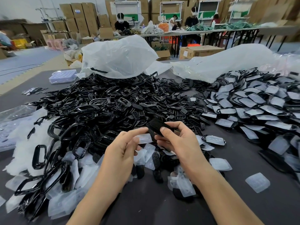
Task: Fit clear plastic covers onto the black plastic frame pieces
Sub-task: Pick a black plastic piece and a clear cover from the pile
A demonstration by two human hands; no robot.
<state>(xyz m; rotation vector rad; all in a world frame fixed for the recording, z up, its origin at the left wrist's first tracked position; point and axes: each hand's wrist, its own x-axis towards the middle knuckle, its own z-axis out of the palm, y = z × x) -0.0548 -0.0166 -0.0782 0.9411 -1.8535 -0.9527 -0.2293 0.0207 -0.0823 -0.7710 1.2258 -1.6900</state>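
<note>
table: dark table (pixel 154 211), bare strip nearest, parts heaped beyond it
loose covers: clear covers (pixel 257 182) scattered near the wrists, some stacked. Risk: two stuck together get picked as one, so a double layer goes on a frame.
left hand: left hand (pixel 123 153) raised over the near clutter, thumb and forefinger clamped on one clear cover (pixel 144 138)
right hand: right hand (pixel 180 143) just right of it, fingers curled round a black frame piece (pixel 156 125), thumb on top
task's thing: cover sits at the left edge of the frame piece, touching or nearly so; cannot tell which. Looks not yet seated.
risk, alignment: cover looks tilted against the frame. Pressing now could seat one edge only, or crease the thin plastic.
risk, grip: the pinch is on one end of the cover. A push could make it slip and drop into the look-alike covers below.
risk, orientation: can't tell which face of the frame is up; wrong face means no fit.
black pile: heap of bare frames (pixel 105 103) left and middle, interlocked. Risk: a sleeve or wrist snags one and drags others along.
done pile: covered pieces (pixel 253 103) far right, close to the bare heap. Risk: mix-up if tossed short.
far: white plastic bags (pixel 116 57) behind the piles, no concern
</note>
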